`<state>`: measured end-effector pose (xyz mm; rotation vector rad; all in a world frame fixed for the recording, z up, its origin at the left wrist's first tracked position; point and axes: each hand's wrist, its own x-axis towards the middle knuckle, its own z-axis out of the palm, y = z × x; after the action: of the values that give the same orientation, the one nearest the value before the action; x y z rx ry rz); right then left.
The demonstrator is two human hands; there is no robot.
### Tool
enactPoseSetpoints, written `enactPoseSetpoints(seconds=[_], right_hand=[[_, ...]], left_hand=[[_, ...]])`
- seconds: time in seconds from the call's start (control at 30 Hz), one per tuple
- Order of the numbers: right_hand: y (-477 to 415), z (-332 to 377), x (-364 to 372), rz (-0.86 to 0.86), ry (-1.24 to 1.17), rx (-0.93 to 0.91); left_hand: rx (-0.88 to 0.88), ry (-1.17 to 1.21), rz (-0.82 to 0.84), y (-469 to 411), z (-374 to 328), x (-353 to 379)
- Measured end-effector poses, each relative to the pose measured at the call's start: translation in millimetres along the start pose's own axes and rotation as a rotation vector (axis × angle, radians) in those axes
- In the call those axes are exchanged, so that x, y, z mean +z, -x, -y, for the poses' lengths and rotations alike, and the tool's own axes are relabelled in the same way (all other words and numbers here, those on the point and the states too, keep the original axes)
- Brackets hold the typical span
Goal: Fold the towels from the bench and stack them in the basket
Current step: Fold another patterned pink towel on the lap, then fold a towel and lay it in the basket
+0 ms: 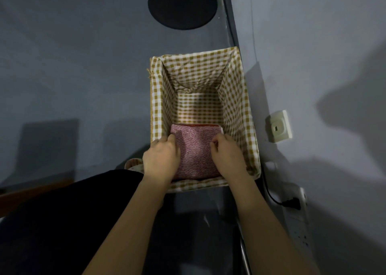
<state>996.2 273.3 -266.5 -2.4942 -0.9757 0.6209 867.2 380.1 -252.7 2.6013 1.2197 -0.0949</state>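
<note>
Both hands' curled fingers (172, 138) grip a folded, nubby pink towel (196, 151) inside the gingham-lined rectangular basket (240, 99).

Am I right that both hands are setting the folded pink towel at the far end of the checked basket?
Not quite. The head view shows both hands, left and right, on the folded pink towel at the near end of the checked basket; the far end is bare lining.
</note>
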Motion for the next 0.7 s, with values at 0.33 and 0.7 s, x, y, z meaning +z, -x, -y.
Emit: enactPoseSetpoints(seconds=[0.33, 0.7], right_hand=[[30.3, 106.9, -53.4, -0.106, -0.027, -0.326], [115.5, 317.9, -12.3, 0.016, 0.026, -0.816]], left_hand=[[0.056, 0.038, -0.117, 32.3, 28.4, -105.3], [-0.28, -0.077, -0.352, 176.6, 193.2, -228.8]])
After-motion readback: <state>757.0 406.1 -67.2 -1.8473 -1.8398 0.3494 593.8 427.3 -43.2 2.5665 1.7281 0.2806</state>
